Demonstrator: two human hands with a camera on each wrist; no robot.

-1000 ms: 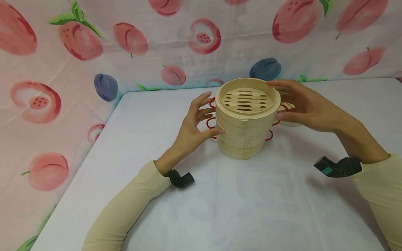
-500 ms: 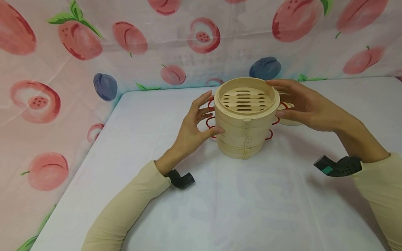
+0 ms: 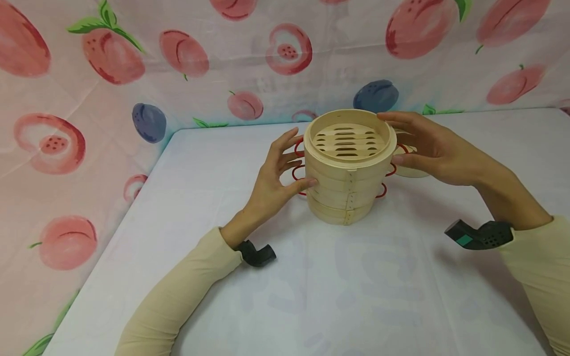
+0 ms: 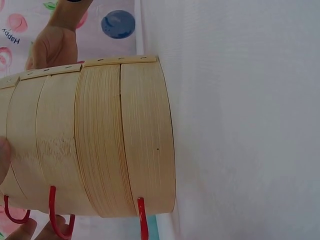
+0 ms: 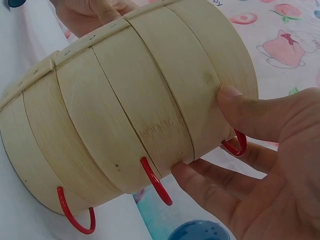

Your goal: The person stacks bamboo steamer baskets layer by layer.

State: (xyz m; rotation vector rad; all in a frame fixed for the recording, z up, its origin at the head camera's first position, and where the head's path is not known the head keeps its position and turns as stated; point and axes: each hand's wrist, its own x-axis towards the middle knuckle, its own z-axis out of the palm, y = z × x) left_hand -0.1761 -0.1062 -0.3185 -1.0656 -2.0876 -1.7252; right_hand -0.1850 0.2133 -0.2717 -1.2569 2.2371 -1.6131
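A stack of round bamboo steamer baskets [image 3: 345, 183] with red side handles stands on the white table; the slatted floor of the top basket shows from above. My left hand [image 3: 271, 180] holds the stack's left side, thumb on the front wall and fingers round behind the handles. Opposite it, my right hand [image 3: 438, 151] grips the top tier, its thumb against the wall and forefinger at the rim. In the right wrist view the right thumb [image 5: 250, 112] presses the upper wall, with the fingers below. Stapled seams [image 4: 50, 72] run down the front in a near line.
Behind the right hand sits another low round bamboo piece [image 3: 411, 170], partly hidden. The white cloth-covered table [image 3: 334, 296] ends at a fruit-print curtain [image 3: 200, 89] at the back and left. A black device is strapped on each wrist.
The upper tiers have turned slightly, their front seams shifting a little to the right, closer to in line with the bottom seam. Both hands keep almost the same place on the stack.
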